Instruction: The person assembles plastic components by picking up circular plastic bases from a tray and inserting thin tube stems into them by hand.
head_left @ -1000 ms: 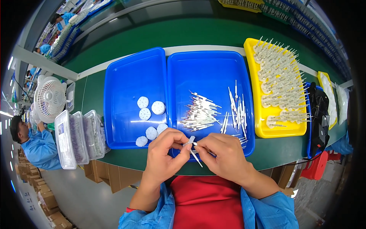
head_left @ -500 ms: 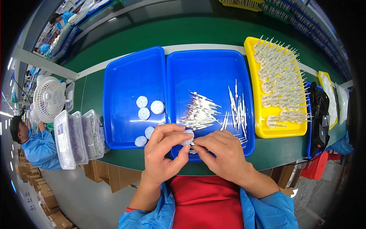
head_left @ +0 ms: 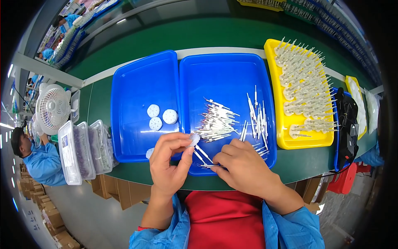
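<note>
My left hand (head_left: 170, 164) pinches a small white round disc (head_left: 193, 140) between thumb and fingers. Two thin white sticks with dark bands stick out of the disc toward the lower right. Over the near edge of the right blue tray (head_left: 224, 68), my right hand (head_left: 246, 168) has its fingertips closed on a thin white stick (head_left: 207, 166), partly hidden by the fingers. Beyond the hands, a pile of such sticks (head_left: 217, 120) lies in that tray, with a looser group (head_left: 259, 120) to its right. Several white discs (head_left: 155, 123) lie in the left blue tray (head_left: 143, 68).
At right, a yellow tray (head_left: 284, 143) carries rows of discs bristling with sticks. Beyond it lie a black cable bundle (head_left: 347, 120) and another yellow tray. Clear plastic boxes (head_left: 70, 153) and a white fan (head_left: 53, 103) stand at left, near a person in blue (head_left: 41, 159).
My left hand has moved slightly left and tilted the disc, showing the two sticks in it. My right hand has drawn away from the disc, down to the tray's near edge.
</note>
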`<state>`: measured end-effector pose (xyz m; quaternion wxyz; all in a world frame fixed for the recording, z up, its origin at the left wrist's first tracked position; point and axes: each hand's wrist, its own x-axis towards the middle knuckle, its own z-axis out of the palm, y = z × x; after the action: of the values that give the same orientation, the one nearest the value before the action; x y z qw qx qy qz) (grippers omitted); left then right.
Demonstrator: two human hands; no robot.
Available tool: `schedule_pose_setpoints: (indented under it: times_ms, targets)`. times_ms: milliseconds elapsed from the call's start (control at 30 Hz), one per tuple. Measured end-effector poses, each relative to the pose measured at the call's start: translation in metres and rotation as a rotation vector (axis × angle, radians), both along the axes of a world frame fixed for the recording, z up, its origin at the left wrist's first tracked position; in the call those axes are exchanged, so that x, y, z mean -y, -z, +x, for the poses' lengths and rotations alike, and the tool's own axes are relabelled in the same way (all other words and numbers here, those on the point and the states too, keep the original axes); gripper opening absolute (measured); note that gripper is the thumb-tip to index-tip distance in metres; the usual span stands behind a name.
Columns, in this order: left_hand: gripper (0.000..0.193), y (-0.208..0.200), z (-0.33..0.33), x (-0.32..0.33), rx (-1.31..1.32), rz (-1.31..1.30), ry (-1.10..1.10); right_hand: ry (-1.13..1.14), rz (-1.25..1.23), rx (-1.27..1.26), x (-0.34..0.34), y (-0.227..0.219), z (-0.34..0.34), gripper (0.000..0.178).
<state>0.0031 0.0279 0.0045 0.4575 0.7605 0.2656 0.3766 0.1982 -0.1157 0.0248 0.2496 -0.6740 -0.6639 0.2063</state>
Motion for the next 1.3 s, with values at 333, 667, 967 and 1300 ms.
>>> schedule_pose_setpoints:
  times_ms: [333,667,967,1300]
  targets:
    - [0.013,0.001,-0.004,-0.003,-0.067,0.106,-0.058,-0.069,-0.041,-0.139,0.000,-0.005,0.012,0.014]
    - [0.026,-0.004,-0.002,0.011,0.118,-0.459,0.048,0.225,0.174,-0.442,-0.005,-0.013,0.002,0.020]
    - [0.026,-0.006,-0.001,0.016,0.138,-0.531,0.153,0.196,0.197,-0.381,-0.005,-0.003,0.000,0.014]
    - [0.025,-0.007,-0.001,0.011,0.069,-0.275,0.177,0.256,0.136,-0.365,-0.003,-0.011,0.000,0.016]
